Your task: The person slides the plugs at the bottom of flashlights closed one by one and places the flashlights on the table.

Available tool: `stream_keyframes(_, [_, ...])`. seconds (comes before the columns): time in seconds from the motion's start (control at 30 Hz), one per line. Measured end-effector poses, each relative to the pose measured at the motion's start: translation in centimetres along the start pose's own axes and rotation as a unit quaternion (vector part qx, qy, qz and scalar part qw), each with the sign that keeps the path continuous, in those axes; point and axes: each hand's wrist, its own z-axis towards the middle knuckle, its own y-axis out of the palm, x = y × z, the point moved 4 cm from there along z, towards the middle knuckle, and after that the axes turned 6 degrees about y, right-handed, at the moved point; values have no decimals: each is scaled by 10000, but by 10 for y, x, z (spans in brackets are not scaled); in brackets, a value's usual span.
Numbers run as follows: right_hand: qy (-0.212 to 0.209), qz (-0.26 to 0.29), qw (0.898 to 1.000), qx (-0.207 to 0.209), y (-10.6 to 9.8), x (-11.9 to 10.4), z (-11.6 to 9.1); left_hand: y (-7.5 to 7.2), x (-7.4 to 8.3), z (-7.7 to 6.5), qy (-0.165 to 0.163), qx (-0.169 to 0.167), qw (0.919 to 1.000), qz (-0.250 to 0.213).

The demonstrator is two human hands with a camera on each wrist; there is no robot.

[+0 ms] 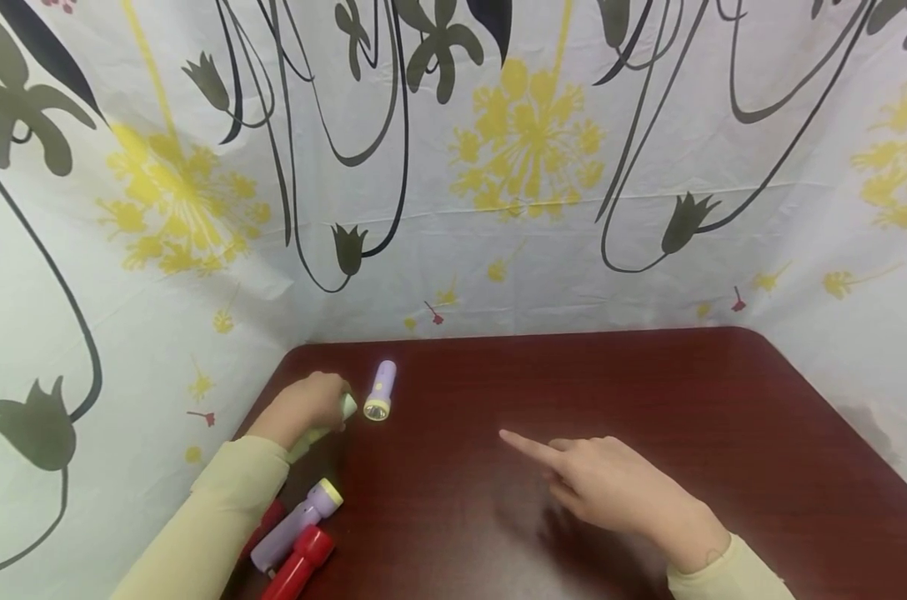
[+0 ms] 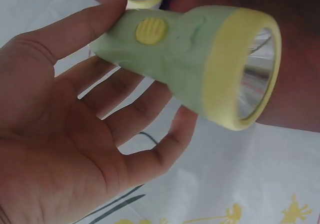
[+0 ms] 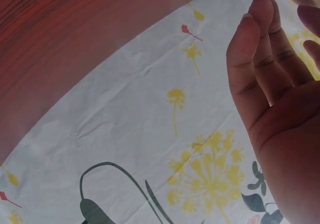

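Observation:
My left hand (image 1: 308, 408) is at the table's left side and holds a green flashlight (image 2: 187, 48) between thumb and fingers. The left wrist view shows its yellow switch (image 2: 151, 31), yellow rim and clear lens facing right. Just beyond that hand lies a purple flashlight (image 1: 383, 388) with a yellow rim, lens toward me. My right hand (image 1: 611, 487) is over the middle right of the table, index finger stretched out to the left and the other fingers loosely bent, holding nothing. In the right wrist view its fingers (image 3: 270, 48) also hold nothing.
Near my left forearm lie another purple flashlight (image 1: 296, 529), a red flashlight (image 1: 299, 565) and a further red piece (image 1: 268, 523), partly hidden by the sleeve. The dark red table (image 1: 453, 467) meets a flower-printed white sheet (image 1: 453, 292) at the back and sides.

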Motion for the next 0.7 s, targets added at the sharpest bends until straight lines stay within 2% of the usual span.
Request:
stream_keyframes(0.17, [31,17,10000,-3,-1,-1,0,-10,4,-3,-37,251,9997,-25])
stream_keyframes(0.3, [71,52,9999,-97,-1,-2,0,-10,6,-6,-89,297,9995,-26])
stream_keyframes(0.53, [76,1,10000,-29,-2,-3,1,-13,7,-6,-203,362,9991,-88])
stream_keyframes(0.7, [49,-1,10000,72,-3,-3,1,-18,18,-6,-91,406,9987,-295])
